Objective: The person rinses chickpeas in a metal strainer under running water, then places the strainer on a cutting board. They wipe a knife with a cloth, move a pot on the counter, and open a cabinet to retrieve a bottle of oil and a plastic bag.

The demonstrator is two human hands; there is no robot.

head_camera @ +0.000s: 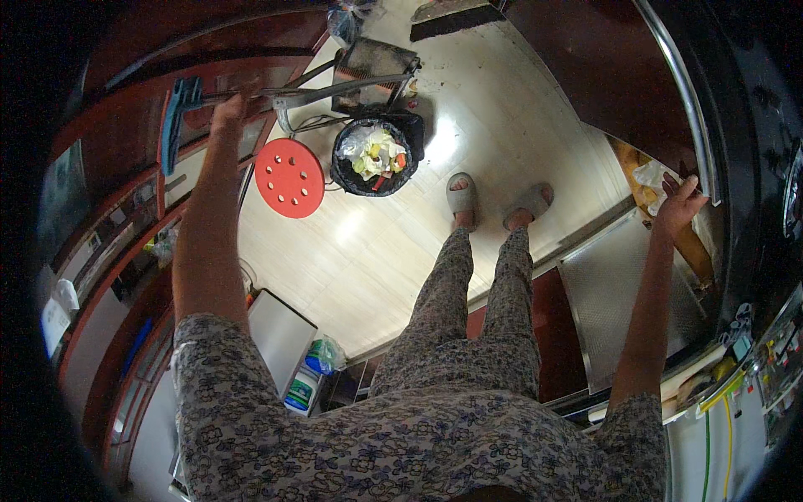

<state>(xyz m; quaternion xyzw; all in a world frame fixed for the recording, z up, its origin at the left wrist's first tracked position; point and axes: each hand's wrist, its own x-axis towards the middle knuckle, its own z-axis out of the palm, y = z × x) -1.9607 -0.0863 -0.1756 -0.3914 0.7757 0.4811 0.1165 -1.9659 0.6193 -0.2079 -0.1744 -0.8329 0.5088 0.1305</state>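
My left hand [229, 108] reaches out at the upper left, its fingers closed around a thin dark handle beside a blue brush-like head [180, 125]. At the right, my right hand [680, 204] is at the lower end of a shiny metal edge strip [684, 81] on a dark appliance or cabinet front. Crumpled white plastic or paper [651, 177] lies just beyond its fingers; its grip is unclear. Between the hands, a black-lined bin [408, 179] holds food scraps and wrappers, beside a black toothed dustpan [370, 63].
A round red stool seat with holes [290, 178] stands left of the bin. A black-bristled broom head [455, 22] and scattered crumbs are at the top. My slippered feet [463, 193] are on the pale floor. A textured metal panel [621, 301] is at the right.
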